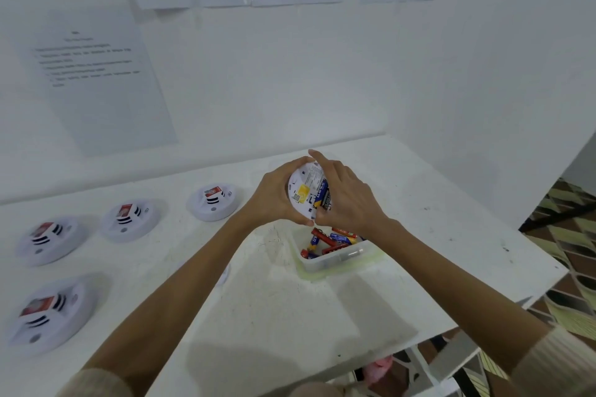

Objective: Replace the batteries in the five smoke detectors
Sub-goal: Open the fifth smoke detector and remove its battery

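Well to the left of the fingers, four smoke detectors rest face up on the white table (290, 316): the near-left detector (48, 312), the far-left detector (48, 240), the second detector (129, 219) and the third detector (213, 201), which lies nearest the left hand. The left hand (274, 196) holds the fifth detector (301, 185) in the air, fingers curled round its left rim and thumb at its lower edge. This detector is tilted with its labelled back toward the camera, and blue batteries (322, 196) sit in its open compartment, just beside the right fingertips. The right hand (345, 200) wraps the detector's right side, its fingers curved over part of the batteries and the index finger (317, 158) stretched along the top rim; whether these fingers pinch a battery cannot be told. Directly below both hands stands a clear plastic tub (335, 259) of loose red and blue cells (325, 240). Printed sheets (96, 74) hang on the wall beyond.
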A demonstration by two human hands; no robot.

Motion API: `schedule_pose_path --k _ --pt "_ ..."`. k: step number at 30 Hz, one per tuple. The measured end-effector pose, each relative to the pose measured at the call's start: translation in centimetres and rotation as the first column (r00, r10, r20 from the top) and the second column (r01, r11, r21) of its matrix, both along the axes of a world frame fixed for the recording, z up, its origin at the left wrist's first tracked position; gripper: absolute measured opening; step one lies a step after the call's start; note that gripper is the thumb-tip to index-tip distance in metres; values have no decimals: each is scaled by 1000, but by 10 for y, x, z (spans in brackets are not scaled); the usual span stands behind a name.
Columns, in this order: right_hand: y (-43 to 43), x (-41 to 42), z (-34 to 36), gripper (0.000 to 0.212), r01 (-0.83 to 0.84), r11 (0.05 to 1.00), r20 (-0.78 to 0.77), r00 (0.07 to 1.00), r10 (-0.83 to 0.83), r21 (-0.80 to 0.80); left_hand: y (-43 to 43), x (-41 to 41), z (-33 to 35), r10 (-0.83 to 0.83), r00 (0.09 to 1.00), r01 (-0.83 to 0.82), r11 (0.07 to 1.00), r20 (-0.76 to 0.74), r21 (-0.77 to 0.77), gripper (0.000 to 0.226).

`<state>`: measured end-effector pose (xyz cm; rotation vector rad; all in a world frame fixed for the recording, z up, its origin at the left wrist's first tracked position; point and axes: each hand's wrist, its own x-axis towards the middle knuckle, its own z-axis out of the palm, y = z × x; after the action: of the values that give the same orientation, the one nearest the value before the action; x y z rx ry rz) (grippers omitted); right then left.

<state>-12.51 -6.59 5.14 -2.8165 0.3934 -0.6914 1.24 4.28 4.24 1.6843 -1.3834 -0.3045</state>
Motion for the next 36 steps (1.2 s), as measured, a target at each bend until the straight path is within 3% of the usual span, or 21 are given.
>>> schedule_pose_path --k 10,15,18,25,31,36 --pt "-11 10 -14 84 -14 999 -1 1000 14 29 -8 4 -4 -39 999 38 998 -14 -44 83" --pt "-20 8 -23 81 -117 976 95 990 101 183 -9 13 -9 -31 999 31 999 -26 9 96" --pt "-28 -1 -27 67 -215 947 181 968 174 239 -8 20 -11 -24 999 25 999 -20 42 99" --pt "-39 -9 -41 47 -249 941 133 966 223 229 -2 26 -4 -2 999 4 998 -34 62 103" --pt "-35 -6 -32 33 -178 891 248 966 76 418 0 25 -3 15 998 -13 999 -56 46 100" --pt "-31 3 -31 26 -101 929 305 952 -13 356 -2 20 -8 53 995 -51 999 -83 19 98"
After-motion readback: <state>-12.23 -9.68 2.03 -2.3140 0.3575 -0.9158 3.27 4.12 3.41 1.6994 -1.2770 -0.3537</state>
